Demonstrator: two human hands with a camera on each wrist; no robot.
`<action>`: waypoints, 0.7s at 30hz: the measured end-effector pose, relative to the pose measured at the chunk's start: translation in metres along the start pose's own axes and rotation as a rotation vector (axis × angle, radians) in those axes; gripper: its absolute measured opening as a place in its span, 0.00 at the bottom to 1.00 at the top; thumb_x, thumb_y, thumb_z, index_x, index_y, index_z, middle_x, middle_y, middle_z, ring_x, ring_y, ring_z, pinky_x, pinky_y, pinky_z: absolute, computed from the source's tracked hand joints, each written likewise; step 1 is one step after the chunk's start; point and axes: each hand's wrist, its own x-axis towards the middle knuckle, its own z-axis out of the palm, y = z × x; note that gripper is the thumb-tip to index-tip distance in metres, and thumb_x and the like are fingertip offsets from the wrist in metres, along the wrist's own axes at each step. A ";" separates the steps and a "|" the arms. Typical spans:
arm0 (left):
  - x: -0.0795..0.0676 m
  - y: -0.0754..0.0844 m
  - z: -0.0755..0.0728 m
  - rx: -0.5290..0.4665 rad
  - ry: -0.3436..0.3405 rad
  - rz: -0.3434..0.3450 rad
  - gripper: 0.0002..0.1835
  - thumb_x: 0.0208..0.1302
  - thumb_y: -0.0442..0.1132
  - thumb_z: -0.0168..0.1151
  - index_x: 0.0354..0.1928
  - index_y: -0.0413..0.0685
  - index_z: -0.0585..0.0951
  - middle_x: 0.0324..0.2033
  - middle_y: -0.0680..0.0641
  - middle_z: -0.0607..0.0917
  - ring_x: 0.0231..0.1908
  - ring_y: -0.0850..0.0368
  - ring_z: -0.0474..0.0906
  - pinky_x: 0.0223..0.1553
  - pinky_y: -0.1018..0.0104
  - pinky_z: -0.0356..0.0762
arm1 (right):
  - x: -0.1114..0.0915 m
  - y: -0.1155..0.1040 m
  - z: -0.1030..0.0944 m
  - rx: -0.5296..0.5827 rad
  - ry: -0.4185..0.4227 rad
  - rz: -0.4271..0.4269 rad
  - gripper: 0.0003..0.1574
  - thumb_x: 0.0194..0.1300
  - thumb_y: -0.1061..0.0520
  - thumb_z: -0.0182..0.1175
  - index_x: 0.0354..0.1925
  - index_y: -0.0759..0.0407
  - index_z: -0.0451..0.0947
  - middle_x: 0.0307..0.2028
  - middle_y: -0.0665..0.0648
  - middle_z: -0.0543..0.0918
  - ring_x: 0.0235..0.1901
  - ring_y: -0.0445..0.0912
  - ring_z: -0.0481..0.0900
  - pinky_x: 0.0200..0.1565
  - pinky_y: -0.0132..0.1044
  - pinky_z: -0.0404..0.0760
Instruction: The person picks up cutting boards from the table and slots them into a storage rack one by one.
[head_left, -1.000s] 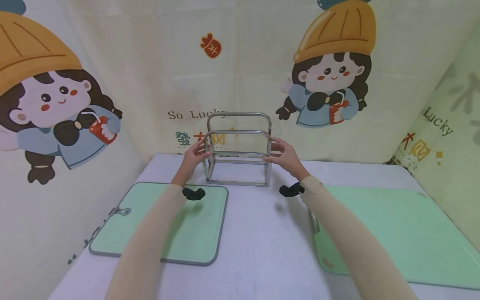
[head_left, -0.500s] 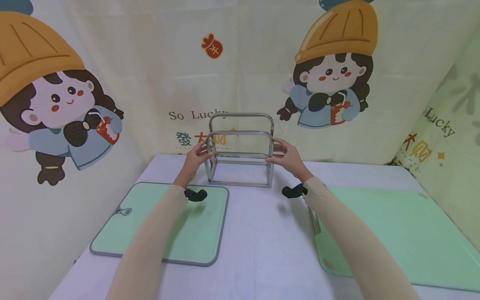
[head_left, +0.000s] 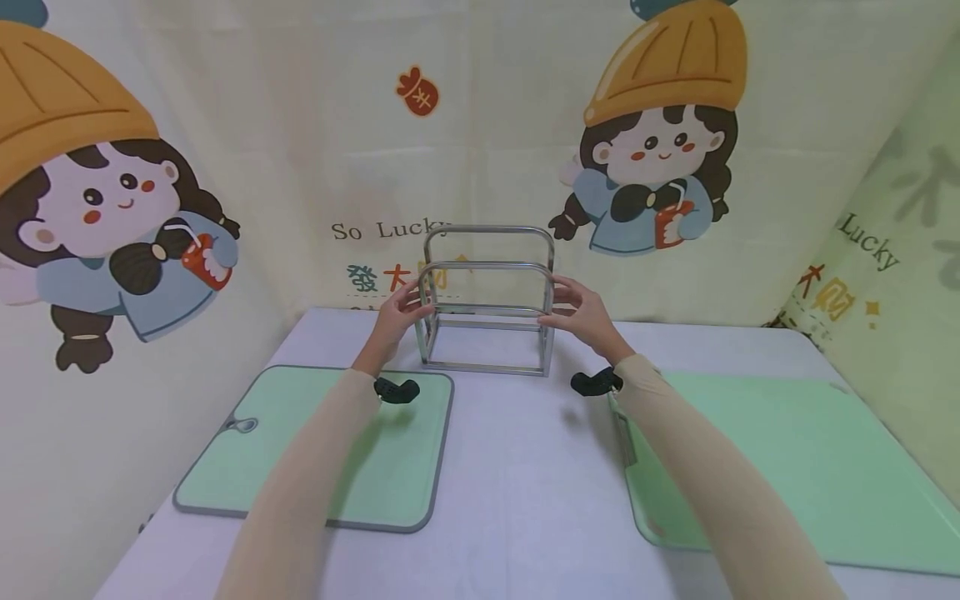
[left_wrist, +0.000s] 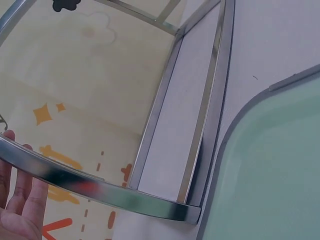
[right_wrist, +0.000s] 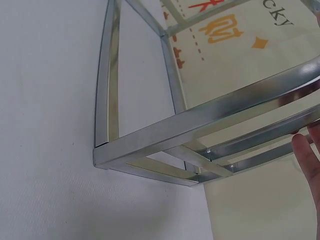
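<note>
A silver metal rack (head_left: pixel 487 265) with looped upright frames stands at the back middle of the table. My left hand (head_left: pixel 396 312) holds its left upright, thumb in front and fingers reaching behind. On the opposite side, my right hand (head_left: pixel 588 317) grips the right upright the same way. In the left wrist view, fingers (left_wrist: pixel 22 200) show behind the curved metal bar (left_wrist: pixel 100 192). The right wrist view catches the rack's lower corner (right_wrist: pixel 130 137) on the white cloth, with fingertips (right_wrist: pixel 302 150) at a bar on the right edge.
A green cutting board (head_left: pixel 405 467) with a grey rim lies flat at the left, under my left forearm. Another green board (head_left: pixel 810 458) lies at the right, partly beneath my right forearm. A printed curtain (head_left: pixel 510 150) hangs right behind the rack.
Both hands and the rack between them have shifted slightly to the right along the table. The two boards have stayed in place.
</note>
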 end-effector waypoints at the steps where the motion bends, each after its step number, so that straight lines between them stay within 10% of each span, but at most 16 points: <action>1: 0.000 0.000 0.001 -0.001 -0.002 0.000 0.36 0.62 0.36 0.61 0.71 0.51 0.59 0.66 0.40 0.68 0.67 0.46 0.64 0.70 0.52 0.58 | 0.000 0.000 -0.001 0.004 0.001 0.000 0.47 0.53 0.63 0.68 0.68 0.61 0.59 0.58 0.73 0.72 0.58 0.63 0.72 0.61 0.53 0.71; 21: 0.008 -0.010 0.017 -0.021 -0.026 0.048 0.36 0.61 0.36 0.62 0.70 0.52 0.59 0.65 0.39 0.68 0.66 0.46 0.65 0.69 0.50 0.58 | 0.001 0.029 -0.018 0.007 0.026 0.032 0.49 0.54 0.59 0.68 0.70 0.52 0.57 0.59 0.68 0.72 0.59 0.60 0.72 0.62 0.51 0.70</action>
